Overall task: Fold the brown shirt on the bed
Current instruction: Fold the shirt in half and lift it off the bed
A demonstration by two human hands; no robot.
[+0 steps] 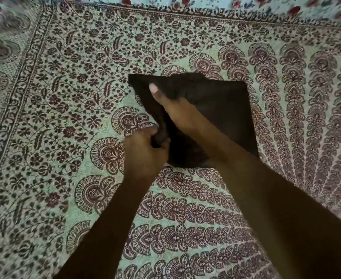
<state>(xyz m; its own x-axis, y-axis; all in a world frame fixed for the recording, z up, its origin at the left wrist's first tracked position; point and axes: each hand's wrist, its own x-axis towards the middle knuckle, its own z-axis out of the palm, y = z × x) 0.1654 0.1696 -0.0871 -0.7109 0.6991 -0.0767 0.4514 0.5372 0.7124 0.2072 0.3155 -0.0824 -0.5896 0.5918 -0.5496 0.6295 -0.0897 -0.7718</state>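
The brown shirt [222,109] lies in the middle of the bed as a small, dark, roughly square bundle. My left hand [145,150] grips its near left edge, with a fold of cloth bunched between thumb and fingers. Across the shirt's upper left part reaches my right hand [171,105], its thumb lying on top of the cloth near the far left corner. Its fingers are hidden under or behind the cloth. Both forearms cover the shirt's near side.
A green bedspread [64,97] with a dark red floral and paisley print covers the whole bed. A second sheet [286,7], pale blue with red flowers, shows along the far edge.
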